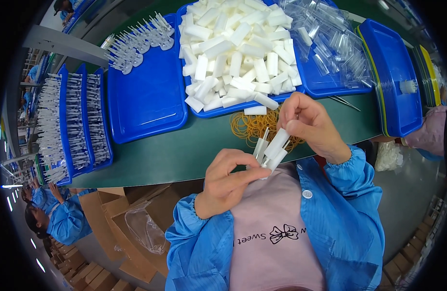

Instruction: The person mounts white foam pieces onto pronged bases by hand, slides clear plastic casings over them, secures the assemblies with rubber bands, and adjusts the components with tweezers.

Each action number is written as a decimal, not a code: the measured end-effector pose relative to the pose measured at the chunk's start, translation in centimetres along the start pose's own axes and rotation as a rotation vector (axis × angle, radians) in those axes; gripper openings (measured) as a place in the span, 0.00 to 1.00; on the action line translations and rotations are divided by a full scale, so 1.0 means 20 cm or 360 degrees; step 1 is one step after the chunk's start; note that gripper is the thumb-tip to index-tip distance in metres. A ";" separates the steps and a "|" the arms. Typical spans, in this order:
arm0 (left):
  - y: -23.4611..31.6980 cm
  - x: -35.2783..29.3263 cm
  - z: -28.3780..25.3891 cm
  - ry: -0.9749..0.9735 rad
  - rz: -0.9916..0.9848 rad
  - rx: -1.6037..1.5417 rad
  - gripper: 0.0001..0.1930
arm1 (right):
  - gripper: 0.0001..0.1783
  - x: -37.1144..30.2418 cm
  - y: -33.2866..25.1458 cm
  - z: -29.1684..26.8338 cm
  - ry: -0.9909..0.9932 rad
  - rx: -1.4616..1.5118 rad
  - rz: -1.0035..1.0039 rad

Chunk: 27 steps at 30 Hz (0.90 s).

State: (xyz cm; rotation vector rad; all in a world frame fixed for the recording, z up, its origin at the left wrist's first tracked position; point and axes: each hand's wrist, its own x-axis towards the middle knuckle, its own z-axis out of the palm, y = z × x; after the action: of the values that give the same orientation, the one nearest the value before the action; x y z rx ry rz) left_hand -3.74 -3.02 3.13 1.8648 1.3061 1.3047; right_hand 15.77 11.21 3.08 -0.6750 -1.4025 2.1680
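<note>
Between the thumb and fingers of my left hand (226, 180) is a white plastic piece (265, 165) with upright thin prongs, held low in front of my chest. White foam sleeves stand on some of its prongs. My right hand (311, 125) pinches the top of one white foam sleeve (276, 144) at this piece; whether a prong is inside that sleeve is hidden. Just beyond both hands, a heap of tan rubber bands (248, 125) lies on the green table (204, 145).
A blue tray (211, 113) heaped with white foam sleeves stands ahead. To its right, another holds clear plastic tubes (330, 48). Pronged white pieces (136, 43) stand in the left tray (148, 109) and in stacked trays (87, 116) farther left. Tweezers (347, 103) lie right; a cardboard box (121, 218) stands below.
</note>
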 end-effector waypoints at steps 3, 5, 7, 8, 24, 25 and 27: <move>0.01 0.00 0.00 -0.0020 0.0082 0.0149 0.21 | 0.17 0.01 -0.03 0.07 0.0004 0.0074 -0.0008; 0.02 0.00 0.00 -0.0011 0.0108 0.0233 0.21 | 0.17 0.02 -0.07 0.04 -0.0062 -0.0145 0.0022; 0.02 0.00 0.00 0.0007 0.0172 0.0351 0.21 | 0.16 0.01 -0.07 0.02 -0.0118 -0.0365 0.0048; 0.03 0.00 0.00 0.0010 0.0170 0.0351 0.21 | 0.15 0.00 -0.06 0.01 -0.0168 -0.0535 -0.0017; -0.01 -0.05 0.02 0.0368 -0.0308 -0.0007 0.12 | 0.22 0.05 -0.05 0.00 -0.0063 -0.0709 -0.0258; -0.02 -0.05 0.02 0.0390 -0.0350 0.0003 0.11 | 0.22 0.08 -0.03 -0.02 0.0067 -0.1055 -0.0398; -0.02 -0.04 0.02 0.0417 -0.0345 0.0076 0.09 | 0.22 0.12 0.00 -0.02 0.0201 -0.1400 -0.0537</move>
State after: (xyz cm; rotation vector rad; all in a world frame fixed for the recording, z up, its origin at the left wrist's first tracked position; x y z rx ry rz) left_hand -3.56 -3.53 2.21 1.5676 1.6363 1.4458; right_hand 14.28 13.02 2.63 -0.7648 -2.2024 1.1707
